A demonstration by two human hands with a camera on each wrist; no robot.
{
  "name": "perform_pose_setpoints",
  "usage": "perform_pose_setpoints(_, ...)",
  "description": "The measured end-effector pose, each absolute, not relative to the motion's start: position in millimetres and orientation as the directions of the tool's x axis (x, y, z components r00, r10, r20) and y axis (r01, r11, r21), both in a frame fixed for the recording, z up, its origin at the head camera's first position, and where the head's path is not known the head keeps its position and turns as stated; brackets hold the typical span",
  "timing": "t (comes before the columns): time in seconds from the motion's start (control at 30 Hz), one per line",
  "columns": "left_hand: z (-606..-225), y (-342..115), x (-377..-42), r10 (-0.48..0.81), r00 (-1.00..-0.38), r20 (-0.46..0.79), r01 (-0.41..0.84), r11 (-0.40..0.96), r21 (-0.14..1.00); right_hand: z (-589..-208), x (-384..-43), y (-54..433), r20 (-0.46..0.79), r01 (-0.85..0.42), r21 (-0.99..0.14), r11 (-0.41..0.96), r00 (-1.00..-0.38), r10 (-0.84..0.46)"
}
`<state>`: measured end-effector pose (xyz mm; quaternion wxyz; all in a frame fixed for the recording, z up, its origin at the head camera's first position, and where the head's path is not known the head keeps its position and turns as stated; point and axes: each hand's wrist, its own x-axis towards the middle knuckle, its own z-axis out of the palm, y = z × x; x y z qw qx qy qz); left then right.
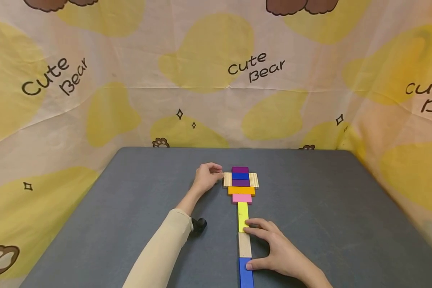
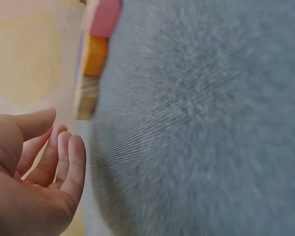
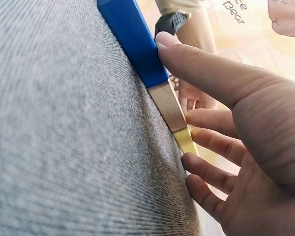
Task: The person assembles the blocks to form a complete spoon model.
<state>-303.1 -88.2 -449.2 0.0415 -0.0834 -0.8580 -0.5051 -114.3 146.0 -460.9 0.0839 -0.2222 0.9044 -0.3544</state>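
Coloured wooden blocks lie in a figure down the table's middle. At its far end, purple (image 1: 240,170), blue (image 1: 240,176) and second purple (image 1: 240,183) blocks are stacked in line between two striped plain blocks, left (image 1: 227,180) and right (image 1: 254,180). Nearer come an orange block (image 1: 241,191), a pink block (image 1: 242,198), then a column of yellow (image 1: 243,212), plain (image 1: 245,245) and long blue (image 1: 245,276) blocks. My left hand (image 1: 207,178) is loosely curved, thumb tip beside the left striped block. My right hand (image 1: 282,252) spreads along the column, thumb at the blue block, fingertips at the yellow.
A dark grey table (image 1: 147,188) carries the blocks. Patterned cloth (image 1: 209,52) with yellow patches and lettering hangs behind it and at both sides. A black wrist device (image 1: 199,225) sticks out beside the left sleeve (image 1: 162,244).
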Motion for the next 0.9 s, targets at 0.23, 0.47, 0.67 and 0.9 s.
perform_pose_setpoints(0.23,-431,-112,-268,0.16,-0.961,0.225,0.274,0.456,0.847,-461,-112,146,0.037,-0.368,-0.672,0.643,-0.883,-0.467)
perform_pose_setpoints(0.47,-416,-138,-225,0.2,-0.956,0.217,0.286,0.454,0.844,-459,-110,146,-0.001,-0.344,-0.666,0.661,-0.887,-0.462)
perform_pose_setpoints(0.67,-412,-153,-196,0.205,-0.959,0.195,0.266,0.42,0.868,-457,-109,145,-0.016,-0.34,-0.665,0.665,-0.884,-0.468)
perform_pose_setpoints(0.9,-409,-155,-168,0.194,-0.962,0.193,0.254,0.367,0.895,-456,-111,142,0.006,-0.331,-0.697,0.636,-0.89,-0.456)
